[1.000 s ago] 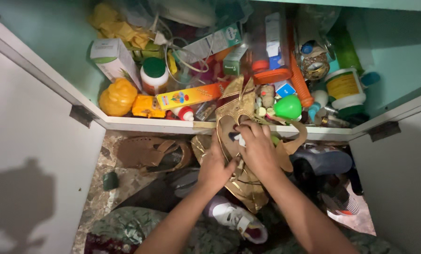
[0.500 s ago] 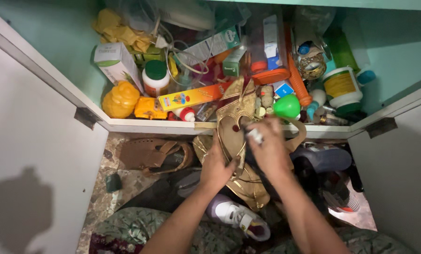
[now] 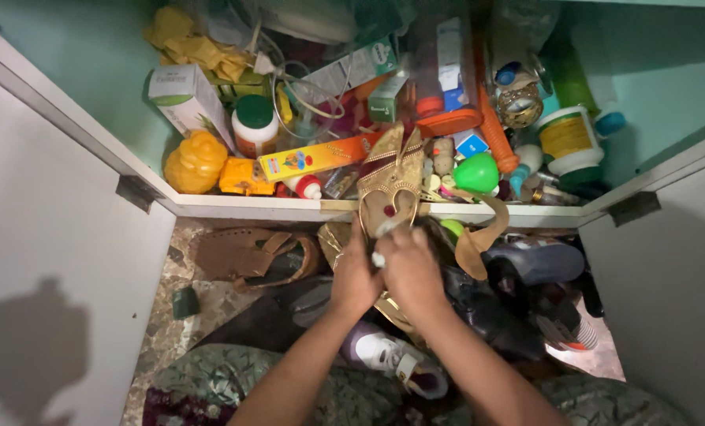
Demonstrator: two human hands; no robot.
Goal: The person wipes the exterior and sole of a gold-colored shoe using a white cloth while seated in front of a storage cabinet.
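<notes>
Both hands meet at the heel of a gold embroidered sandal [image 3: 392, 183], which stands upright against the front edge of the white shelf [image 3: 250, 207]. My left hand [image 3: 355, 276] grips the sandal's lower left side. My right hand [image 3: 412, 272] presses a small white wad [image 3: 378, 257], perhaps a cloth or tissue, against the lower part of the sole. A loose tan strap [image 3: 479, 237] curls out to the right of the sandal. A second gold sandal [image 3: 335, 237] lies partly hidden under my hands.
The shelf is crowded: a yellow jar [image 3: 196, 160], an orange toy [image 3: 242, 177], a green-capped bottle [image 3: 254, 125], a white box [image 3: 187, 96], a green ball [image 3: 476, 172], a yellow-labelled tub [image 3: 569, 138]. Below lie a brown sandal [image 3: 250, 254], a white sneaker [image 3: 392, 356] and dark shoes [image 3: 538, 264]. White doors stand open at both sides.
My right hand has slid down from the middle of the sandal to its heel end with the white wad. More of the gold sandal shows, standing higher against the shelf.
</notes>
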